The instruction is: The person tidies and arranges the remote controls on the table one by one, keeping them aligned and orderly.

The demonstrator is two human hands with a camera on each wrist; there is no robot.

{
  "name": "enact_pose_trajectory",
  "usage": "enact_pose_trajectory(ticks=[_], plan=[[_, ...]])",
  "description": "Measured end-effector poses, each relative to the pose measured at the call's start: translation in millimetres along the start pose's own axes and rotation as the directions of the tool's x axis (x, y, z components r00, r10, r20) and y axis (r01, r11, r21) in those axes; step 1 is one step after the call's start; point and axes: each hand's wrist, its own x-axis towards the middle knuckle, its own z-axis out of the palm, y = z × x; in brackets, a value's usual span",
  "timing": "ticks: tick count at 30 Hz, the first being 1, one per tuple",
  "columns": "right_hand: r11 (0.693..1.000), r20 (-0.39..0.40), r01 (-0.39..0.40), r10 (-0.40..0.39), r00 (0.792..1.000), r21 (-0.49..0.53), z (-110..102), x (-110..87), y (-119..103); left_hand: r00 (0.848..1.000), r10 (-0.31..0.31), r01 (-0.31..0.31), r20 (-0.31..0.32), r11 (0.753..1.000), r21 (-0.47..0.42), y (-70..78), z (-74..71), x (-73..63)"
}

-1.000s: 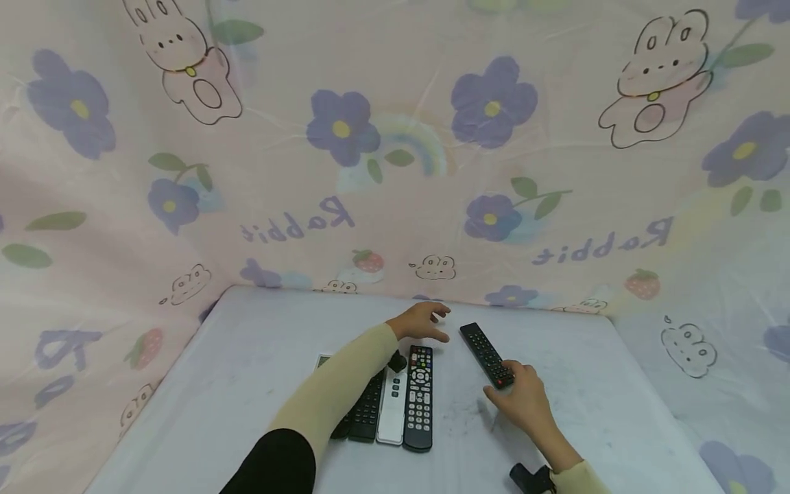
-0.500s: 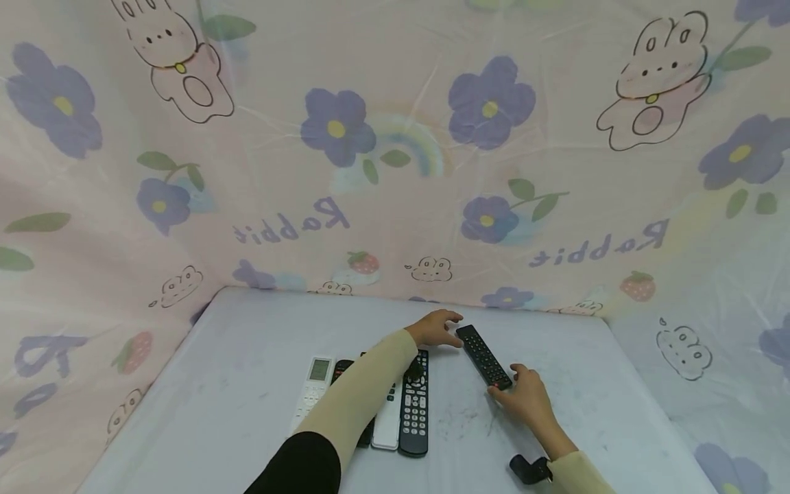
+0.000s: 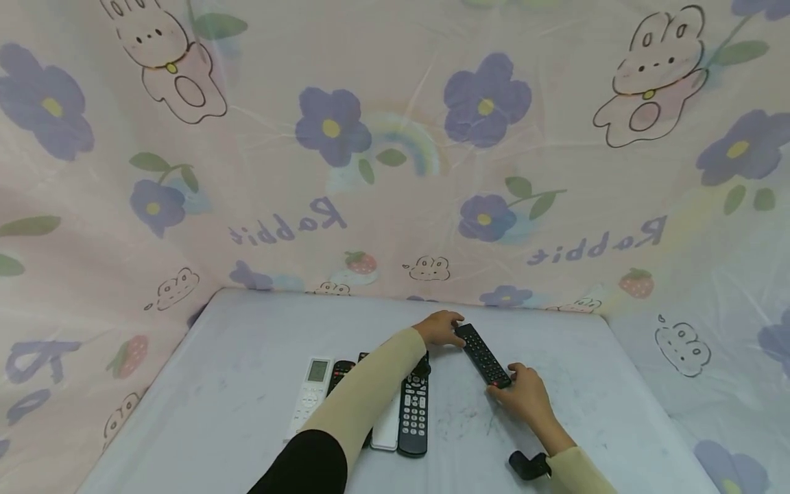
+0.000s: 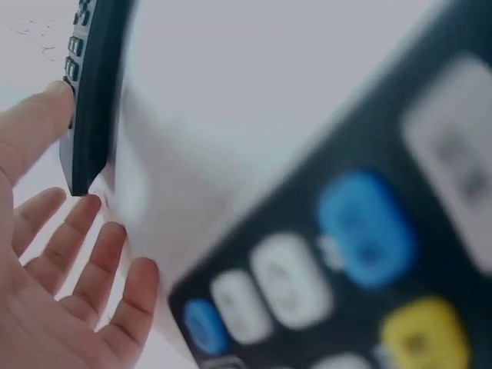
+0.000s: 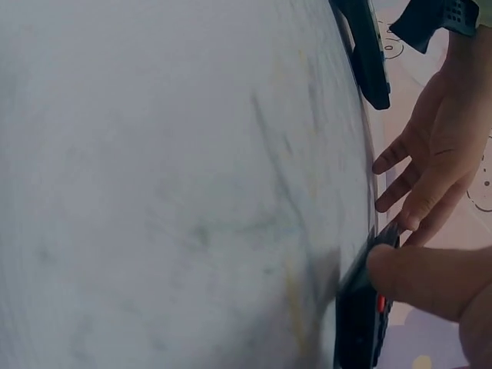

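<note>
A slim black remote control (image 3: 484,355) lies slanted on the white table in the head view, between both hands. At its far end is my left hand (image 3: 438,328), thumb at one corner and fingers reaching round the other. The left wrist view shows that thumb against the remote's button edge, the other fingers spread beside its tip. Around the near end, by the red button, my right hand (image 3: 527,396) pinches with thumb and fingers. In the right wrist view, the right thumb (image 5: 423,280) presses the remote's side, and the left hand (image 5: 442,154) reaches to the far tip.
Left of the black remote, several remotes lie in a row, partly hidden by the left sleeve (image 3: 376,387). They include a white one with a small screen (image 3: 317,370), a silver one (image 3: 385,429) and a dark one with pale buttons (image 3: 413,425). A patterned curtain (image 3: 395,192) encloses the table (image 3: 259,343).
My left hand has moved right, from above the row of remotes to the far end of the black remote. My right hand has closed in on the near end.
</note>
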Motion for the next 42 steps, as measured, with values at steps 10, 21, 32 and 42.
enact_pose_trajectory(ticks=[10,21,32,42], plan=[[1.0,-0.008,0.001,-0.001,1.0,0.008,-1.3,0.5,-0.4,0.998,-0.058,0.057,-0.018,0.998,-0.02,6.9,4.8,7.0],[0.998,-0.04,0.039,-0.037,0.999,0.041,0.4,0.9,-0.2,0.997,-0.074,0.073,-0.036,0.997,-0.019,8.3,3.2,5.3],[0.997,0.002,0.057,-0.057,0.998,0.055,-7.3,-2.5,0.9,0.998,-0.052,0.051,-0.027,0.997,-0.065,5.6,-5.6,-0.5],[0.991,0.0,0.117,-0.118,0.993,0.07,-20.2,-7.0,-1.2,0.999,0.042,-0.042,-0.005,0.999,-0.023,7.5,-24.2,-28.1]])
